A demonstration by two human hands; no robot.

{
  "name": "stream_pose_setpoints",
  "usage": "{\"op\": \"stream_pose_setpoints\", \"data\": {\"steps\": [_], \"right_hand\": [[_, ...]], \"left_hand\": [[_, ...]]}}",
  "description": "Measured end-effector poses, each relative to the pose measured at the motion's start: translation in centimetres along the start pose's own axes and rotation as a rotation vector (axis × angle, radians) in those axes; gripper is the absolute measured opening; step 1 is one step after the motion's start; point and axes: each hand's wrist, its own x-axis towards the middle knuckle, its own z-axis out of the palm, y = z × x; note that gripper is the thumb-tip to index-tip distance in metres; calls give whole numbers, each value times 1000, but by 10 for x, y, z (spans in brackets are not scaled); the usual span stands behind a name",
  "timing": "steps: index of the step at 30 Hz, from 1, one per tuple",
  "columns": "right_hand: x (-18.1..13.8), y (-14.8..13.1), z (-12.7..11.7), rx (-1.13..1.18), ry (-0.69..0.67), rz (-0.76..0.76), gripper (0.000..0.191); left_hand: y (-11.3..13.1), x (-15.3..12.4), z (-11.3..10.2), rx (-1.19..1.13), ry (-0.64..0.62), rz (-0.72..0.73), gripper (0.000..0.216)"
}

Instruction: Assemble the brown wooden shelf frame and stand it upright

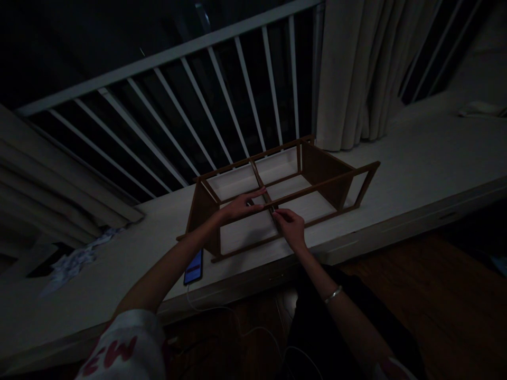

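A brown wooden shelf rack (317, 187) lies on its side on the white window ledge. My left hand (241, 206) grips it where the middle crosspiece meets the upper front rail, with thumb and fingertips on the wood. Just right of that joint, my right hand (291, 224) is closed in a pinch close to the crosspiece's near edge. A small pale glint shows at its fingertips, but the dim light hides what they hold.
A lit phone (193, 268) with a white cable (222, 307) lies by the rack's left end. Behind stand white railings (222, 100) and a beige curtain (348, 74). Crumpled patterned cloth (75, 264) rests at left. The ledge's front edge (356, 240) drops to a wooden floor (435, 285).
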Motion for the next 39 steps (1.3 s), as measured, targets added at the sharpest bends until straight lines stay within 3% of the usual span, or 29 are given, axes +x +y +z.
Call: {"op": "stream_pose_setpoints", "data": {"steps": [13,20,39], "right_hand": [[-4,-8,5,142,-23,79,35],[-7,-9,6,-48,-35,-87,20],[-10,-14,-5,-604,-150,-465,27]], "left_hand": [[1,-1,0,23,-6,-5,68],[-2,1,-1,15,1,22,69],[2,-1,1,-10,1,-8,66]]}}
